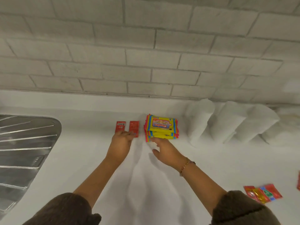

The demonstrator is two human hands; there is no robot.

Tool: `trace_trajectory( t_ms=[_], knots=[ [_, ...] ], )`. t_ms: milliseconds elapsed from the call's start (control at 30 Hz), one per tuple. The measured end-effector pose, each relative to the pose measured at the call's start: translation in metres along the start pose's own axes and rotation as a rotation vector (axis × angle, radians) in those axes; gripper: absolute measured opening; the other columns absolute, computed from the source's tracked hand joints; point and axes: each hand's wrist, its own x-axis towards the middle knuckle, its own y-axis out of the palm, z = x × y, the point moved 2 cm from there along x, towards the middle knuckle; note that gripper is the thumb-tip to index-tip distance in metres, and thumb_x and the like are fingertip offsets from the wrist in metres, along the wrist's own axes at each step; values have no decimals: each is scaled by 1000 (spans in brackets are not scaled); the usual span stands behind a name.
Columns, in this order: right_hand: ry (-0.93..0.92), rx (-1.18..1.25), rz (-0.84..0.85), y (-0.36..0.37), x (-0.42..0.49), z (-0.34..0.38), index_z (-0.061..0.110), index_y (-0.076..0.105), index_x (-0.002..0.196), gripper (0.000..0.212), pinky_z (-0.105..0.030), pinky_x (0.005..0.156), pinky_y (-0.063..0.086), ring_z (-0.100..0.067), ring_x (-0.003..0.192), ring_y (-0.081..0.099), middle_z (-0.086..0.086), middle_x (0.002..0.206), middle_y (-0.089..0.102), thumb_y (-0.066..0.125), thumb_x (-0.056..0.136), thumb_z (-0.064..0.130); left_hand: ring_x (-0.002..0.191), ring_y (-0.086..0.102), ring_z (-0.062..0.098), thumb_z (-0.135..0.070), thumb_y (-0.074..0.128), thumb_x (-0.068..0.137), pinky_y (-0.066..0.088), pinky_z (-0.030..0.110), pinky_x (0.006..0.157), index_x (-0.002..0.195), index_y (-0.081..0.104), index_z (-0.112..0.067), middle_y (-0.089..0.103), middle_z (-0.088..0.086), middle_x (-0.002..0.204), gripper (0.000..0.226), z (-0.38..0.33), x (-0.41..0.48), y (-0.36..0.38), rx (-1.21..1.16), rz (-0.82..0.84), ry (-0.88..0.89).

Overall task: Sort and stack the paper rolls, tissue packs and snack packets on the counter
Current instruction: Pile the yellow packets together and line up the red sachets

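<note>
Two small red snack packets (120, 126) (134, 128) lie side by side on the white counter (81, 159). My left hand (121, 142) rests with its fingertips on their near ends. To their right sits a stack of yellow tissue packs (161, 127) with red and blue edges. My right hand (167, 151) reaches to the near left corner of that stack, fingers spread and relaxed. Several white paper rolls (227, 120) lie in a row against the wall at the right.
A steel sink drainboard (24, 151) fills the left side. More red snack packets (263, 193) lie at the near right, and another red one (298, 182) shows at the right edge. A grey brick wall (146, 54) backs the counter.
</note>
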Motion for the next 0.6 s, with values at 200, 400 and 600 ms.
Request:
trace_trajectory(
  t_ms=[200,400,600],
  knots=[
    [197,-59,-95,-47,-100,-84,21,47,132,41,-17,99,31,-18,122,46,0,136,51,52,91,18,80,69,27,-14,60,70,51,39,79,84,76,-16,75,3,88,21,-95,-4,24,-111,85,114],
    [401,-109,-202,-92,-199,-161,23,49,130,40,-24,104,32,-17,125,43,2,137,51,53,90,18,107,59,23,-15,56,84,32,30,94,103,71,-20,70,0,110,24,-211,-15,69,-253,189,255],
    [583,-87,-236,-120,-268,-218,24,50,128,39,-30,102,38,-20,123,46,-2,137,51,52,90,17,120,48,16,-19,47,94,22,23,102,117,63,-23,61,-5,124,29,-321,-37,103,-323,361,395]
  ],
)
